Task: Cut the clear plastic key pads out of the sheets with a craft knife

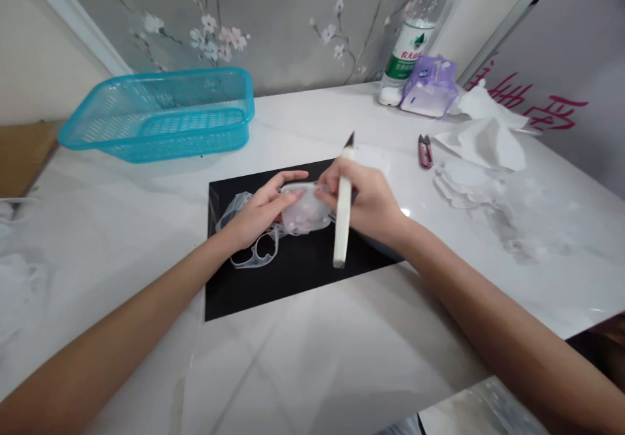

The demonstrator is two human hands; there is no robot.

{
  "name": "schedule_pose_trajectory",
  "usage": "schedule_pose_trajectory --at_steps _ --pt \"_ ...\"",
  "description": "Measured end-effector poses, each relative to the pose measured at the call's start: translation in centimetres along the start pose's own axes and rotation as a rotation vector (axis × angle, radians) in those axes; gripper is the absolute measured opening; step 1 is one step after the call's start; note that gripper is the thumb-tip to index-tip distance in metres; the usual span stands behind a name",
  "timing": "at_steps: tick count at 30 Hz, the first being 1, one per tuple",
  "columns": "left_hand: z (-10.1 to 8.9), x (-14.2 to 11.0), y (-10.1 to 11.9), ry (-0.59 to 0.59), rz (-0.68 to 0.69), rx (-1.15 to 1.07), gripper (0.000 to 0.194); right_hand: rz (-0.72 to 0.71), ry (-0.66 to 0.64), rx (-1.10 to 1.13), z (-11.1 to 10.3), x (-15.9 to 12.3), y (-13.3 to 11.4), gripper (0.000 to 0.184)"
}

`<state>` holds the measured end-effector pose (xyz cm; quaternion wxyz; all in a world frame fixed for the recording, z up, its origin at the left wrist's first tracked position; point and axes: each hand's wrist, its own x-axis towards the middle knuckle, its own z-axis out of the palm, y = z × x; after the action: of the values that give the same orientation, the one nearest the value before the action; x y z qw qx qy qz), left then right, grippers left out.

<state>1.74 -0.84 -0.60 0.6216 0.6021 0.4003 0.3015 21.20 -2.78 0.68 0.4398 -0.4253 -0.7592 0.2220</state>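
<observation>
My left hand holds the left side of a clear, rounded plastic piece between thumb and fingers, just above a black mat. At its other side, the fingertips of my right hand touch the same piece. A knife with a pale, flat-sided handle is tucked in my right hand, its dark pointed blade turned up and away from the piece. Under and beside my left hand lie scraps of clear film and a cut-out clear frame.
A blue plastic basket stands at the back left. Further right are a water bottle, a purple tissue pack, small thread snips, crumpled white tissue and clear plastic pieces. More clear pieces lie at the left edge.
</observation>
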Motion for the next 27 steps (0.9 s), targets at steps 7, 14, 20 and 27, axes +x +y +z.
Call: schedule_pose_trajectory --at_steps 7,14,20,27 --pt "0.1 0.1 0.3 -0.059 -0.021 -0.002 0.033 0.387 0.436 -0.322 -3.4 0.9 5.1 0.027" --pt "0.6 -0.2 0.1 -0.02 0.06 0.269 0.057 0.494 0.472 -0.486 -3.0 0.3 6.8 0.037" --pt "1.4 -0.5 0.6 -0.005 0.117 0.713 0.036 0.418 0.444 -0.564 -2.2 0.3 5.6 0.025" --pt "-3.4 -0.7 9.6 0.209 0.208 0.942 0.031 0.136 0.136 -0.549 0.2 0.2 3.1 0.018"
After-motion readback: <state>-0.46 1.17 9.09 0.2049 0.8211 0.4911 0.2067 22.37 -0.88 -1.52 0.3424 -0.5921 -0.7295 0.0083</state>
